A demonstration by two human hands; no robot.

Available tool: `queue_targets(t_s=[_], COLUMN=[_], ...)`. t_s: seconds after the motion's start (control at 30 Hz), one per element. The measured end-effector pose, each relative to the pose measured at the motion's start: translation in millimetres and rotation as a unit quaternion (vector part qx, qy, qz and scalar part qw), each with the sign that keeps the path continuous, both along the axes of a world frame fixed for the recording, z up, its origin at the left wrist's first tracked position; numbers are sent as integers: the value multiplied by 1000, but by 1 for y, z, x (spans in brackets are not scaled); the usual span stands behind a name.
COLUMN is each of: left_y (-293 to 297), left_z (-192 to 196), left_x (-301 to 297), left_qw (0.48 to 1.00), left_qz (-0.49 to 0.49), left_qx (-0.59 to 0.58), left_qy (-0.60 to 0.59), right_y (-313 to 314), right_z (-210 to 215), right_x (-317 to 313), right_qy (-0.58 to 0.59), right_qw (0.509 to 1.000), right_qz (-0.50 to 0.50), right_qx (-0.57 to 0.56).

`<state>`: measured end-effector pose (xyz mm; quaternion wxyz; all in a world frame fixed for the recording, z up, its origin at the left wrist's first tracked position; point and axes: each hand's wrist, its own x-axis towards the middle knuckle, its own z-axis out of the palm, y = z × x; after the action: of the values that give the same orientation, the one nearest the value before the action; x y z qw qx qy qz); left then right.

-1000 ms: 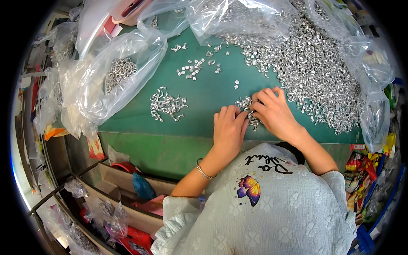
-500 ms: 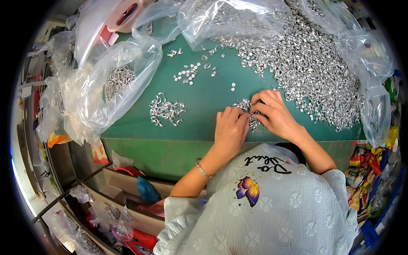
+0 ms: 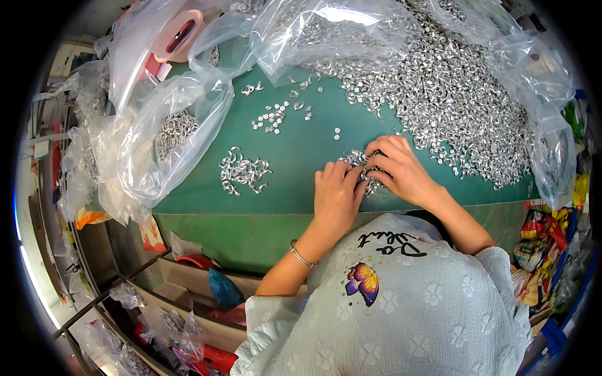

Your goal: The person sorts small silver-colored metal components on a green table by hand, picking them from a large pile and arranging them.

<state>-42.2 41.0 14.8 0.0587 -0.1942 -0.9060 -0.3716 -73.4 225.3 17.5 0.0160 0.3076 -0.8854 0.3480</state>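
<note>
Close to the table's front edge, both my hands meet over a small heap of curved silver metal pieces (image 3: pixel 355 156). My left hand (image 3: pixel 337 195) has its fingers bent and pressed together, the tips at the heap's near left side. From the right, my right hand (image 3: pixel 402 170) curls thumb and fingers inward in a pinch among the same pieces. Small silver metal pieces show between the fingertips; exactly which ones are gripped is partly hidden. Farther left lies a second heap of curved silver pieces (image 3: pixel 243 171). Two tiny flower-shaped pieces (image 3: pixel 337 133) sit just beyond my hands.
A large spread of silver pieces (image 3: pixel 461 106) covers the table's right and back. Clear plastic bags (image 3: pixel 182 163) line the green table's (image 3: pixel 288 188) left, back and right sides. Small flower-shaped pieces (image 3: pixel 269 118) lie mid-table. A pink container (image 3: pixel 194 31) stands back left; an open drawer (image 3: pixel 182 276) is below.
The view has shifted slightly. Both hands stay together at the same heap, with only small finger movements; the other heaps look unchanged.
</note>
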Motion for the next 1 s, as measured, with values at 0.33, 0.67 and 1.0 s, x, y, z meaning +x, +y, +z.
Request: queue_targets(t_s=[0.33, 0.67, 1.0], left_y=[1, -64, -5], left_z=[-13, -7, -11], left_x=[-1, -14, 1], left_qw=[998, 967, 996], left_qz=[28, 220, 63], left_qx=[35, -32, 46], left_qy=[54, 124, -43], right_y=[1, 0, 2], right_z=[-2, 3, 4], right_x=[2, -8, -66], right_qy=[0, -25, 97], right_qw=[999, 999, 966], right_qz=[-12, 27, -192], right_qx=[-30, -30, 142])
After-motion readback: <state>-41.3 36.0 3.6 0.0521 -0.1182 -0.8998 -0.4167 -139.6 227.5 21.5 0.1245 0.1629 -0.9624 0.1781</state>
